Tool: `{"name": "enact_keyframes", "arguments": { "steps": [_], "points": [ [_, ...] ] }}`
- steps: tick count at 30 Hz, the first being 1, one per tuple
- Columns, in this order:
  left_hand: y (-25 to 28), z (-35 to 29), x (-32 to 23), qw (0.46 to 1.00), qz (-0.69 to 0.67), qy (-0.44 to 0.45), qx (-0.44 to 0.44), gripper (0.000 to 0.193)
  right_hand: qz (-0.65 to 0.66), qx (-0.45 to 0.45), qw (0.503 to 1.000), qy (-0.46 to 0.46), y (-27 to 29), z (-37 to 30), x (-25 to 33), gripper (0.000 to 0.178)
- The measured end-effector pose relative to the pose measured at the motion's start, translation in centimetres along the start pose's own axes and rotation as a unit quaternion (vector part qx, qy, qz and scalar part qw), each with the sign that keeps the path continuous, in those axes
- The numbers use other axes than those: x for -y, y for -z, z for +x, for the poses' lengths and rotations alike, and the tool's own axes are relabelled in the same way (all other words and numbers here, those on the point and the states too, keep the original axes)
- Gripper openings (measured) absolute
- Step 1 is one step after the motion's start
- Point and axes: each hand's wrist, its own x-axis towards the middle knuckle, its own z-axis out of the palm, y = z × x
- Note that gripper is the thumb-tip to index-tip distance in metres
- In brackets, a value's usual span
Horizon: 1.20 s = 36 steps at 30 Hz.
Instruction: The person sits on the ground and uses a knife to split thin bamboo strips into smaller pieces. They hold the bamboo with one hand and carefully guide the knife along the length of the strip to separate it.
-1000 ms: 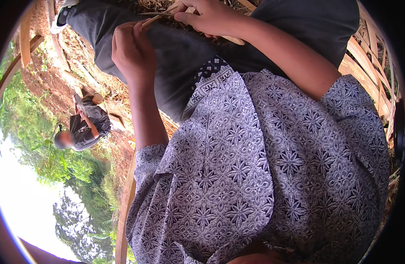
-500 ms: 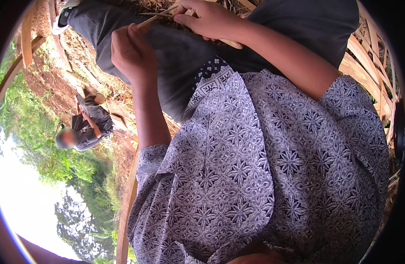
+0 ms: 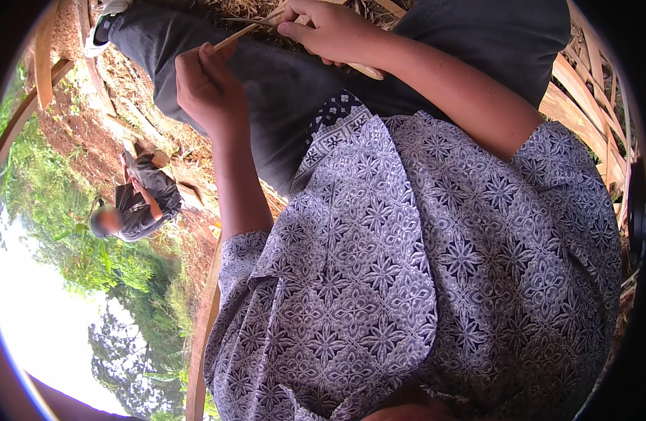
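Note:
My left hand (image 3: 212,88) is closed, pinching the end of a thin pale wooden strip (image 3: 243,34) between thumb and fingers. The strip slants up toward my right hand (image 3: 335,31), which is closed around a knife. The knife's pale wooden handle (image 3: 367,71) sticks out below the palm, near the wrist. A narrow dark blade crosses by the strip, and fingers hide part of it. The strip's far end lies by the right-hand fingers; whether they touch it I cannot tell. Both hands are over my dark trousers (image 3: 281,91).
Long split wooden slats (image 3: 579,105) are piled at the right. A wooden plank (image 3: 202,337) stands at the lower left, and a curved slat (image 3: 42,67) at the upper left. Another person (image 3: 144,193) sits on the slope at the left, before green bushes (image 3: 119,266).
My left hand has shifted slightly left with its end of the strip. The right hand and the knife stay nearly in place.

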Motion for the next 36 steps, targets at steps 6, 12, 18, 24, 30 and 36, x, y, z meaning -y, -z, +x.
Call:
{"name": "enact_keyframes", "arguments": {
  "steps": [6,12,18,24,30,36],
  "points": [
    [0.2,0.1,-0.4,1.0,0.014,-0.015,-0.001,0.026,-0.066,0.038,0.997,-0.016,1.4,0.3,-1.9,0.029],
    [0.4,0.2,-0.9,1.0,-0.008,0.006,0.007,0.019,-0.072,0.076,0.989,-0.108,2.4,-0.4,0.9,0.027],
    [0.4,0.0,-1.0,1.0,-0.007,-0.002,0.013,0.015,-0.001,0.05,0.998,-0.049,1.0,-0.5,1.0,0.025],
    [0.5,0.1,-0.8,0.999,0.0,-0.029,0.015,0.015,-0.113,0.002,0.993,-0.035,1.0,0.6,-4.6,0.021],
    [0.2,-0.1,-0.6,0.999,-0.032,-0.005,0.014,0.014,-0.06,-0.026,0.993,-0.095,1.3,0.5,-3.4,0.024],
    [0.7,0.1,-0.9,0.998,-0.024,-0.051,0.036,0.012,-0.002,0.05,0.998,-0.044,1.5,-1.0,2.2,0.027]
  ]
}}
